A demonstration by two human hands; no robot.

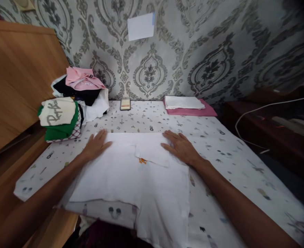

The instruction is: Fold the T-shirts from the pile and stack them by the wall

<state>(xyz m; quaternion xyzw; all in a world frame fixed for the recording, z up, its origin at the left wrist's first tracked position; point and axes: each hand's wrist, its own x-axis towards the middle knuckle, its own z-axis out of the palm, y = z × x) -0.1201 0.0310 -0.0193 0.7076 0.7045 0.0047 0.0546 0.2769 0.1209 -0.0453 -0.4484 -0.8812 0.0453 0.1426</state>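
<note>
A white garment (116, 172) lies spread out in front of me, with a small orange motif (142, 161) near its middle. My left hand (96, 144) rests on its far left corner, fingers stretched out and slightly apart. On the far right corner lies my right hand (179, 146), also flat with its thumb apart. Neither hand grips the fabric. The garment's near right part runs down toward me and looks wrinkled, while its near left edge stops higher up. Whether it is a shirt or trousers I cannot tell.
A patterned sheet (219, 151) covers the surface. Stacked clothes (61, 119) stand at the back left by a wooden cabinet (20, 79). A phone-like device (125, 104) lies near the wall. Folded white cloth (184, 102) sits on pink cloth (208, 109). A white cable (241, 119) hangs at right.
</note>
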